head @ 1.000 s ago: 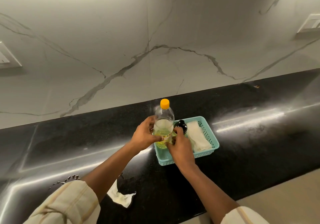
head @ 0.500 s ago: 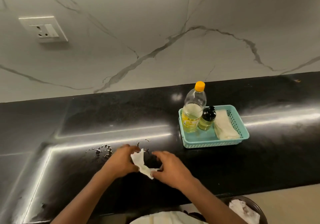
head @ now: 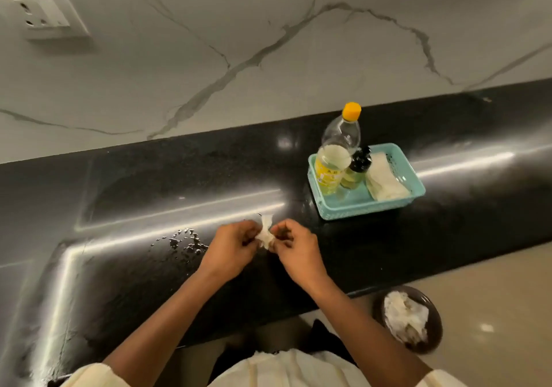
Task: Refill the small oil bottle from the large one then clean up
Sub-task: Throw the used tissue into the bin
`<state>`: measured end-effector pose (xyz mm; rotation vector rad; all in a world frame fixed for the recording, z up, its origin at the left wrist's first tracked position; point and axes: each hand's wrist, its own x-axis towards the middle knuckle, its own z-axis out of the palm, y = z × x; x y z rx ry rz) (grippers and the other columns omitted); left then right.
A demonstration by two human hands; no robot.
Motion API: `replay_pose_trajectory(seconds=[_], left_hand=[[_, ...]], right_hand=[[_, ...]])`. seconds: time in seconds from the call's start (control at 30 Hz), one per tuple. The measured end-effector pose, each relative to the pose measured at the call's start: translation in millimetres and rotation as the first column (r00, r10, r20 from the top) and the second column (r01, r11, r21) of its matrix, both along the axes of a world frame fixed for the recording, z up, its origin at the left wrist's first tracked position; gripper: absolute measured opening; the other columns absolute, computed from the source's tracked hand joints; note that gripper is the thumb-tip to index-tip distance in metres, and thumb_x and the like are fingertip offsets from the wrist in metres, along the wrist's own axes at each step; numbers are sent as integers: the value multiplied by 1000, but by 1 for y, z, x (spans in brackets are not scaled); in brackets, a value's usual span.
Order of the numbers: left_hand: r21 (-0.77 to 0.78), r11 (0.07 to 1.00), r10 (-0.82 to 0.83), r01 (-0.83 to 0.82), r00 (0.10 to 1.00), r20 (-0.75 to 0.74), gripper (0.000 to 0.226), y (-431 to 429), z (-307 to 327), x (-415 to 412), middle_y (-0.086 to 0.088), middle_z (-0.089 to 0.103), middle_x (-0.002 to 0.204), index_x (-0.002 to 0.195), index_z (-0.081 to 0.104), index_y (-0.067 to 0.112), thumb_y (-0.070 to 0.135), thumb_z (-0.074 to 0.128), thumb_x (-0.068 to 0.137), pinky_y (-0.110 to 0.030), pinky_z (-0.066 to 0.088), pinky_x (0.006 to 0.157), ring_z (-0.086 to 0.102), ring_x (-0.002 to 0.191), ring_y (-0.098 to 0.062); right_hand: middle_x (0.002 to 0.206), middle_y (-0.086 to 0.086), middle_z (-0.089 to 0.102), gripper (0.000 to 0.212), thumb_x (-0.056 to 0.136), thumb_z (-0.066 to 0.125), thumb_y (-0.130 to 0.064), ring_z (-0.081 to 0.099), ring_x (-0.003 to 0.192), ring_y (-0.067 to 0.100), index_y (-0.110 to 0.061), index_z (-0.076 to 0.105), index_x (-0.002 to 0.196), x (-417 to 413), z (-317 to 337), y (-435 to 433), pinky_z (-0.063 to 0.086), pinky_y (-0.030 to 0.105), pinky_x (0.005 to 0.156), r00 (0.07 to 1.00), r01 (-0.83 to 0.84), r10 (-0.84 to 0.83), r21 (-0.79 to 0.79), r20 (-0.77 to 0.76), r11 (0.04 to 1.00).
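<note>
While my left hand point(head: 230, 244) and right hand point(head: 294, 244) pinch a crumpled tissue point(head: 265, 232) between them, spilled oil point(head: 183, 240) waits alongside. Limp and light, the tissue probably tears if tugged; I'd bunch it before wiping.

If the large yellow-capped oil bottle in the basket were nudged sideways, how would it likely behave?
The large oil bottle is tall and narrow, so it would probably tip rather than slide. It looks only part full, so likely light. The basket wall and the small bottle beside it might catch it.
</note>
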<state>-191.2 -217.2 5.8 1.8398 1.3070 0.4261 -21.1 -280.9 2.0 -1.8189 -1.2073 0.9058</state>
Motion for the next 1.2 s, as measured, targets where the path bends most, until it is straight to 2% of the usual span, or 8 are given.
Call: replay_pose_trajectory(seconds=[0.17, 0.37, 0.53, 0.63, 0.8, 0.9, 1.03, 1.2], left_hand=[[-64, 978, -183, 199, 962, 202, 35, -14, 20, 44, 34, 78, 96, 110, 80, 30, 2, 77, 89, -24, 61, 96, 76, 99, 5], [-85, 931, -332, 356, 919, 214, 18, -65, 17, 122, 16, 83, 90, 100, 87, 25, 13, 87, 88, -30, 65, 82, 79, 83, -1], [-136, 846, -496, 516, 855, 152, 20, -131, 11, 221, 12, 80, 81, 90, 85, 22, 3, 85, 85, -18, 61, 72, 75, 74, 4], [-222, 853, -432, 473, 877, 210, 23, -163, -5, 282, -1, 79, 73, 80, 78, 17, -3, 90, 77, -19, 57, 65, 74, 66, -3], [-475, 776, -290, 415, 903, 316, 20, -231, -46, 390, -29, 78, 93, 93, 75, 2, -12, 82, 81, -41, 62, 84, 75, 82, -29], [-613, 716, -167, 334, 934, 315, 21, -251, -65, 432, -20, 79, 97, 98, 75, 2, -12, 80, 83, -40, 64, 89, 77, 90, -29], [-651, 727, -98, 218, 971, 216, 27, -259, -98, 479, -14, 77, 108, 117, 73, 0, -10, 70, 92, -19, 60, 70, 74, 94, -21], [-641, 756, -105, 136, 991, 85, 31, -244, -136, 511, -13, 72, 105, 124, 69, -4, -11, 61, 96, -36, 61, 83, 70, 92, -25]], right_hand=[[96, -10, 81, 19, 88, 77, -3, 75, 92, -2, -15, 84, 101, 21, 17, -47, 59, 17, 89, 973, 228, -224, 89, -57, 970], [105, -8, 78, 30, 86, 85, -6, 75, 99, 2, -15, 74, 113, 81, 25, -135, 60, 20, 87, 902, 419, -405, 80, -146, 904], [112, -23, 74, 38, 93, 77, -11, 68, 103, -11, -29, 74, 126, 159, 11, -217, 57, 15, 93, 911, 410, -411, 13, 34, 912], [95, -18, 79, 17, 91, 80, -15, 74, 93, 0, -23, 84, 105, 207, -3, -257, 62, 30, 90, 850, 525, -525, 26, 50, 851], [92, -11, 82, 19, 86, 81, -7, 77, 90, 5, -20, 86, 98, 300, -31, -323, 62, 34, 89, 729, 681, -683, -50, -47, 731], [91, -11, 81, 19, 88, 77, -5, 77, 90, 5, -18, 86, 98, 339, -53, -339, 62, 32, 90, 666, 733, -743, -126, -72, 669], [107, 3, 82, 29, 88, 65, -8, 76, 100, 19, -15, 84, 108, 389, -97, -343, 61, 43, 94, 625, 733, -779, -305, -49, 608], [118, 5, 76, 39, 89, 60, -5, 72, 109, 24, -17, 75, 123, 426, -140, -324, 59, 42, 100, 662, 644, -746, -456, -71, 615]])
